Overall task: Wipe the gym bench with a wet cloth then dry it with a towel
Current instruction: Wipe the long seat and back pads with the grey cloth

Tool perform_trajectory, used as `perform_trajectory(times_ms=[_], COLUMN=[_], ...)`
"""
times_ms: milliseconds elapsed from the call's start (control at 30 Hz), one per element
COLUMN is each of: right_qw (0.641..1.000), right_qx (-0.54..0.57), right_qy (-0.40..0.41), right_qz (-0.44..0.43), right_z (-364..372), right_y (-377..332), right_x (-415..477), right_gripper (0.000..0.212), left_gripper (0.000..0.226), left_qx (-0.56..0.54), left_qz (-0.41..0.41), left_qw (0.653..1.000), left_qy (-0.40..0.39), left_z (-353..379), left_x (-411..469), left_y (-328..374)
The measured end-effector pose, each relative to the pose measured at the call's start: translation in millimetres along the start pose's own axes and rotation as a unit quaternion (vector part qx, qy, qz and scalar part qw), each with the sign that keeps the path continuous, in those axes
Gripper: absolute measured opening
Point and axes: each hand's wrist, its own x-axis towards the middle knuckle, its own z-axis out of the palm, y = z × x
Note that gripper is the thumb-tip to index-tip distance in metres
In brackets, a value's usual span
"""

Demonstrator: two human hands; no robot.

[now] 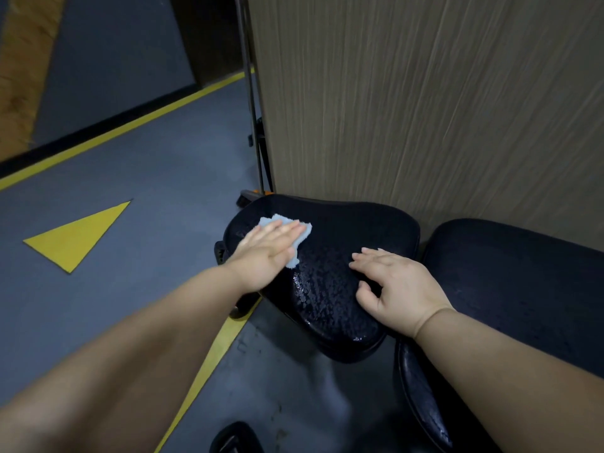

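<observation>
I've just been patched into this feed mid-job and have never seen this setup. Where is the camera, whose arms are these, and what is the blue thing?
There is no machine here. One camera worn on a person's head looks forward and down, so the two bare arms are that person's own. The left hand presses flat on a light blue cloth on a black padded bench seat, which glistens with water drops. The right hand holds nothing and rests on the same pad. A second black pad sits to the right, against a wood-grain panel. The grey floor has a yellow triangle. No towel is in view.
</observation>
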Motion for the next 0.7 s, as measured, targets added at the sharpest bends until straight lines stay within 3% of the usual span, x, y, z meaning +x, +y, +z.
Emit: perform_trajectory(times_ms=[333, 700], right_qw=[1.0, 1.0], right_qx=[0.005, 0.021], right_qy=[0.004, 0.008], right_qz=[-0.008, -0.005], right_z=[3, 4], right_y=[2, 3], right_x=[-2, -1], right_gripper=[0.042, 0.041], left_gripper=[0.051, 0.052], left_qx=[0.031, -0.023], left_qz=[-0.074, -0.126], left_qw=[0.996, 0.992], left_qy=[-0.044, 0.001], left_z=[-26, -34], left_x=[76, 97], left_y=[-28, -36])
